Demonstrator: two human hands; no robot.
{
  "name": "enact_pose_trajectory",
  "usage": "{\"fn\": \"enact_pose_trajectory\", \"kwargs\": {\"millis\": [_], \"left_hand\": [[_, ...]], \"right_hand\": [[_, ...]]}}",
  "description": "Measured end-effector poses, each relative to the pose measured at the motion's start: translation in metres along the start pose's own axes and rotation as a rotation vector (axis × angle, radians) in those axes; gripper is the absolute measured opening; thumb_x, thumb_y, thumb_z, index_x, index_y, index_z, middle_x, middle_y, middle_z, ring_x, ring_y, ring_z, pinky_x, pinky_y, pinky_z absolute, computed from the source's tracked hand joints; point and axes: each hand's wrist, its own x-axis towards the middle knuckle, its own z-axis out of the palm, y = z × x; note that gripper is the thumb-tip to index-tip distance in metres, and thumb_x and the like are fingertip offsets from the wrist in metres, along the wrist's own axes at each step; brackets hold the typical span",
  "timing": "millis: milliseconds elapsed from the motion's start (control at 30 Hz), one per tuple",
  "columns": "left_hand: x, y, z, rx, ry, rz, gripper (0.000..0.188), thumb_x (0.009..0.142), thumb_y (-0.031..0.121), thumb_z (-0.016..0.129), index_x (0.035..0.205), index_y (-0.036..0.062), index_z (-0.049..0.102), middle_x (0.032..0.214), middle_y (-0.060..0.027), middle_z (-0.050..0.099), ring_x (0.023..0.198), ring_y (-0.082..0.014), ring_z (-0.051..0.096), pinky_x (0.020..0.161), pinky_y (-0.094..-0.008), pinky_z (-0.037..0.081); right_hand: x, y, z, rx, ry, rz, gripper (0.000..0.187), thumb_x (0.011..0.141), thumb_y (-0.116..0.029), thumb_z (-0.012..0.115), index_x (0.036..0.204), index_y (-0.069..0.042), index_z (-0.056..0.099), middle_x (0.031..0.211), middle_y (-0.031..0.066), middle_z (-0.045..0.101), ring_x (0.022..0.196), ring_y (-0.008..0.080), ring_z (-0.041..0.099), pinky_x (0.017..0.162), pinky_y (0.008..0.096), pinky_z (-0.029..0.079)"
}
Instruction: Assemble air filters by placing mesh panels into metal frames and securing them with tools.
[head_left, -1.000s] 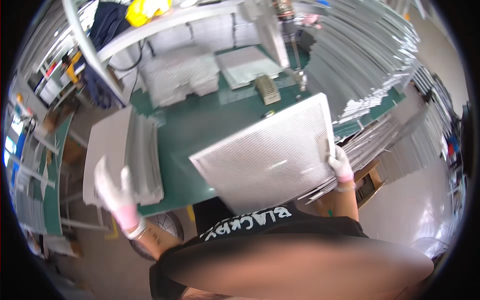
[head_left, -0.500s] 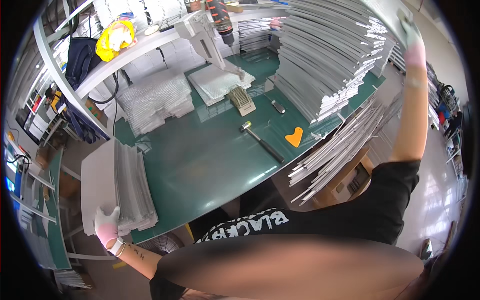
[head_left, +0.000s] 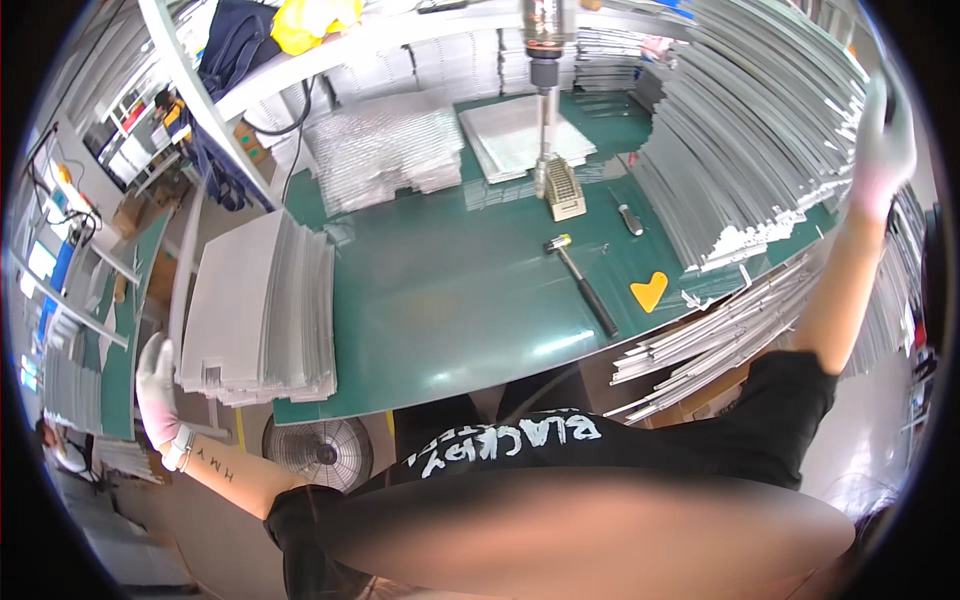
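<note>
My left hand [head_left: 157, 390], in a white and pink glove, is open beside the left edge of a stack of thin grey panels [head_left: 230, 310]. A gap separates it from the stack. My right hand [head_left: 885, 150], gloved the same way, is raised at the far right with its fingers apart and nothing visible in them. It is nearest to a tall leaning stack of grey sheets [head_left: 760, 150]. A hammer [head_left: 585, 290], a screwdriver [head_left: 629, 218] and an orange heart-shaped scraper [head_left: 649, 292] lie on the green table [head_left: 430, 300].
A power driver [head_left: 543, 40] hangs over a slotted beige block [head_left: 566, 190]. Behind are bubble-wrapped panels [head_left: 385, 150] and white sheets [head_left: 525, 135]. Long strips [head_left: 710, 320] stick out below the table's right side. A floor fan [head_left: 318, 452] stands near my left arm. Another person [head_left: 172, 115] is far left.
My left hand has come off the panel stack and moved left. The flat panel at my right hand is no longer in view. The whole view has shifted, with table things now farther right.
</note>
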Motion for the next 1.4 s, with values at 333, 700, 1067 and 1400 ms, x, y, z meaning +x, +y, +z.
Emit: {"fn": "enact_pose_trajectory", "kwargs": {"millis": [333, 700, 1067, 1400], "left_hand": [[-0.031, 0.013, 0.053, 0.421, -0.044, -0.088, 0.069, 0.082, 0.023, 0.074, 0.139, -0.0038, 0.046, 0.133, -0.0251, 0.057, 0.119, -0.0245, 0.059, 0.102, -0.0353, 0.044], [-0.056, -0.011, 0.075, 0.627, -0.147, -0.063, 0.083, 0.076, 0.038, 0.077, 0.136, -0.0108, 0.046, 0.134, -0.0312, 0.052, 0.127, -0.0366, 0.053, 0.104, -0.0362, 0.042], [-0.074, 0.01, 0.0, -0.272, 0.437, 0.16, 0.056, 0.101, 0.037, 0.043, 0.138, -0.0051, 0.047, 0.131, -0.0161, 0.056, 0.123, -0.0256, 0.052, 0.105, -0.0386, 0.04], [-0.162, 0.029, 0.155, 0.258, -0.2, 0.589, 0.082, 0.053, 0.038, 0.089, 0.121, 0.0053, 0.058, 0.127, -0.0218, 0.042, 0.121, -0.0392, 0.041, 0.1, -0.051, 0.038]], "right_hand": [[-0.198, -0.253, -0.046, 1.484, -0.628, -0.913, 0.028, 0.066, -0.018, 0.067, 0.09, -0.003, 0.066, 0.058, -0.0038, 0.037, 0.045, 0.0108, 0.036, 0.041, 0.0262, 0.026], [-0.198, -0.331, -0.042, 1.399, -1.222, -0.808, 0.015, 0.07, -0.021, 0.065, 0.068, -0.007, 0.062, 0.059, 0.0081, 0.058, 0.054, 0.0244, 0.06, 0.049, 0.0367, 0.048], [-0.327, -0.34, 0.274, 0.244, -1.447, -0.757, 0.037, 0.093, -0.023, 0.055, 0.129, -0.019, 0.059, 0.129, 0.0101, 0.06, 0.123, 0.03, 0.055, 0.1, 0.0427, 0.045], [-0.282, -0.298, 0.351, 0.873, -1.572, 0.111, 0.04, 0.094, -0.033, 0.058, 0.124, -0.008, 0.065, 0.124, 0.0119, 0.066, 0.114, 0.026, 0.061, 0.102, 0.0329, 0.043]]}}
